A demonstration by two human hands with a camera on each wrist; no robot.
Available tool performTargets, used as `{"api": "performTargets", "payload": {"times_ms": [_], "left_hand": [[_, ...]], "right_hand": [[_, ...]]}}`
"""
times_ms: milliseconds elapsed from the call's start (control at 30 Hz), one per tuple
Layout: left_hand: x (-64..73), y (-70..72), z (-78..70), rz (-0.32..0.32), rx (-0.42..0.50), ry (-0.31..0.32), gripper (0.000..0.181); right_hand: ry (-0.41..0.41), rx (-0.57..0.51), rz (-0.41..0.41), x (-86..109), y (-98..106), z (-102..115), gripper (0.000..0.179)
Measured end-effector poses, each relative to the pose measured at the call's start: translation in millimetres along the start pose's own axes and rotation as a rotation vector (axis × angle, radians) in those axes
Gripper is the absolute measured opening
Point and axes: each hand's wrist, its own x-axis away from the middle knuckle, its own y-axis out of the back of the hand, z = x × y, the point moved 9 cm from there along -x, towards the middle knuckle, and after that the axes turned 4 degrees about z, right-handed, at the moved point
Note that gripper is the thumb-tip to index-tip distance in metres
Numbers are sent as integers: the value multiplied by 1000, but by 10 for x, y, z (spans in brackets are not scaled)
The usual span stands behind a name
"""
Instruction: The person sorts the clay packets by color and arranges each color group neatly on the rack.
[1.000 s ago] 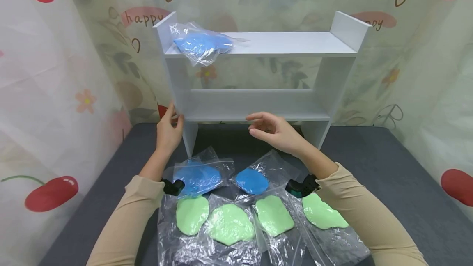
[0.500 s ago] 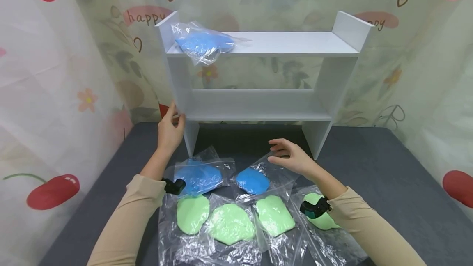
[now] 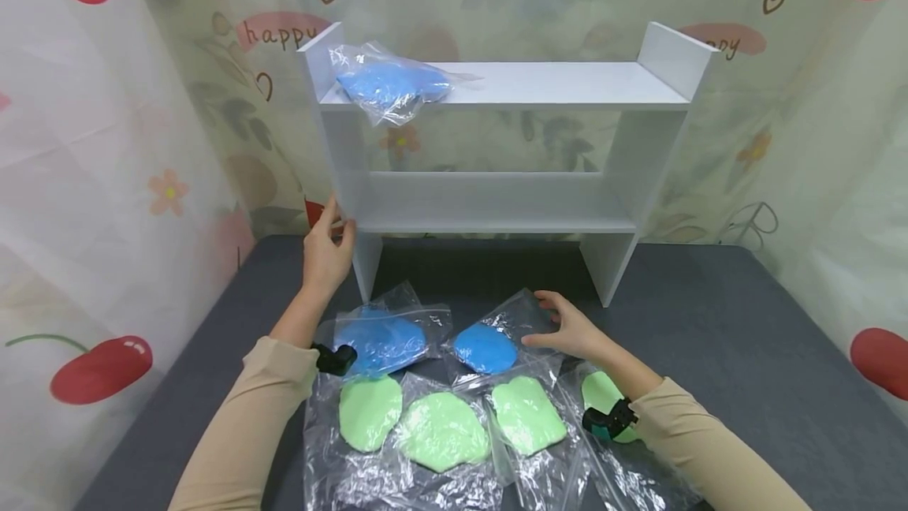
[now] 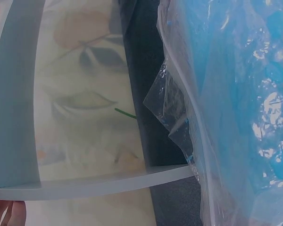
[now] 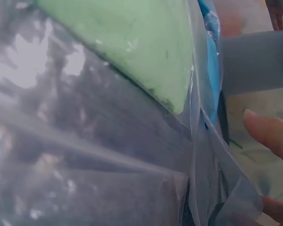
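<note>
My left hand rests against the outer side of the white shelf unit's left panel; in the left wrist view its fingertips show at that panel's edge. My right hand is over the right side of a clear zip bag with a flat blue piece inside. Its thumb and fingers stand apart around the bag's edge; in the right wrist view the plastic edge reaches between them. Another bag with blue contents lies left of it.
Several clear bags with light green pieces lie in a row in front on the dark tabletop. A bag with blue contents sits on the shelf's top left, hanging over its front edge. Patterned cloth surrounds the table.
My right hand has moved down and to the right, from in front of the middle shelf to the right blue bag. The left hand has stayed at the left panel.
</note>
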Motion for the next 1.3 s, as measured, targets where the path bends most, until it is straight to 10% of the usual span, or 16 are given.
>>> {"api": "performTargets", "payload": {"times_ms": [367,1300], "left_hand": [[6,2,-9,-5,4,-2,59],[8,-5,11,-3,6,5,58]], "right_hand": [[8,180,52,9,-110,-37,96],[75,20,59,67,-110,-97,38]]}}
